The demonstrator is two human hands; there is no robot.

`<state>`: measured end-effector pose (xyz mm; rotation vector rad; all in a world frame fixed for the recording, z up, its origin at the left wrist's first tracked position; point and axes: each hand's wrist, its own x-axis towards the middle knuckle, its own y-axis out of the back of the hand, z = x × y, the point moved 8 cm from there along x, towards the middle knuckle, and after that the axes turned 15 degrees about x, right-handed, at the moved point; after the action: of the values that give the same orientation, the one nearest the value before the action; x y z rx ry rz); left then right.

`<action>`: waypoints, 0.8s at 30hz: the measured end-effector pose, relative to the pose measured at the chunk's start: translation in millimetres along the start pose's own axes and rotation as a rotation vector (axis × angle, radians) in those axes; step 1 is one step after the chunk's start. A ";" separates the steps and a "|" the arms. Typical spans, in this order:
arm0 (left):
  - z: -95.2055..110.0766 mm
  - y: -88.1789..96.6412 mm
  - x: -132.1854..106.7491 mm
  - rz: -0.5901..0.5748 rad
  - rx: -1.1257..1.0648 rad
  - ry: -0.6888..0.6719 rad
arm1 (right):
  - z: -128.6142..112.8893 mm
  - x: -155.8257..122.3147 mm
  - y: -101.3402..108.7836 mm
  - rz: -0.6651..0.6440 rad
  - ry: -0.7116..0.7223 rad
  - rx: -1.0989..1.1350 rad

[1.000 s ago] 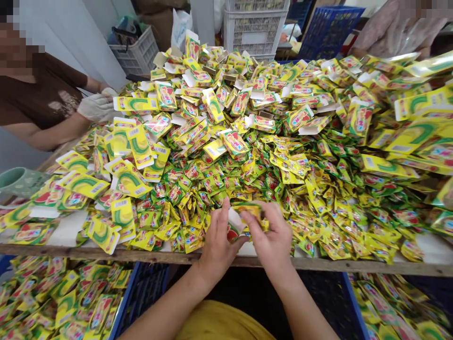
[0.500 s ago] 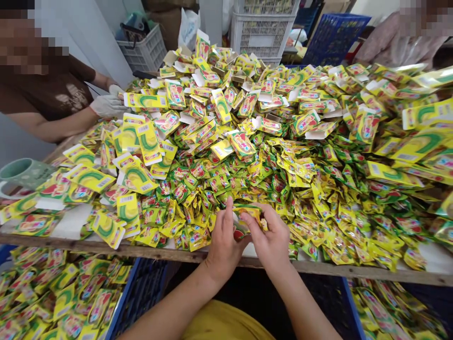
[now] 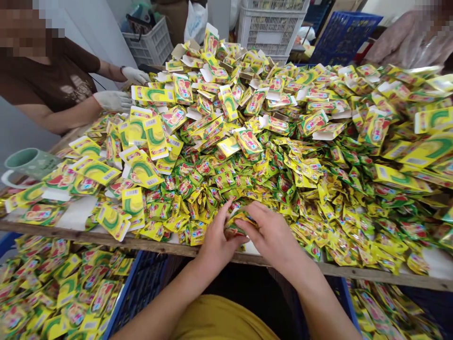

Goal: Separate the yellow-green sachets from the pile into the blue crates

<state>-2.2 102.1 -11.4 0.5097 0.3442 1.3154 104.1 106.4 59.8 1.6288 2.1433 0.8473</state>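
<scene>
My left hand is closed around a small green, red and yellow pack just above the table's front edge; whether it is a carton or a sachet is hard to see. Bent over the same spot, my right hand pinches a small yellow-green sachet against that pack, partly covered by my fingers. Beyond both hands lies a heap of shiny small sachets. Printed yellow cartons, several with white flaps raised, are piled further back and on the left.
A green mug stands at the left edge. Blue crates filled with packs sit below the wooden table edge. Across on the left, a co-worker's gloved hands touch the pile. White crates stack behind; another person sits at far right.
The view has shifted slightly. My right hand has turned further over the pack, hiding more of it. The co-worker's gloved hands have moved apart.
</scene>
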 end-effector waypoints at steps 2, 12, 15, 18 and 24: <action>-8.1 2.3 2.9 -0.072 -0.092 0.076 | 2.5 0.8 -1.2 0.051 0.005 0.040; -23.1 4.2 3.7 -0.130 -0.430 0.178 | 20.3 -10.6 -1.6 0.409 0.023 0.257; -27.0 4.1 0.5 -0.114 -0.468 0.187 | 12.0 -8.6 -7.6 0.273 0.067 0.174; -28.1 3.9 -3.0 -0.112 -0.442 0.193 | 3.3 -4.9 -12.9 0.129 0.066 0.057; -25.4 6.0 -6.9 -0.149 -0.435 0.187 | -7.5 -1.5 -15.0 -0.061 -0.001 -0.069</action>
<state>-21.8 100.5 -30.0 -0.0048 0.2340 1.2493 88.8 100.4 56.1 1.5217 2.1276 0.8913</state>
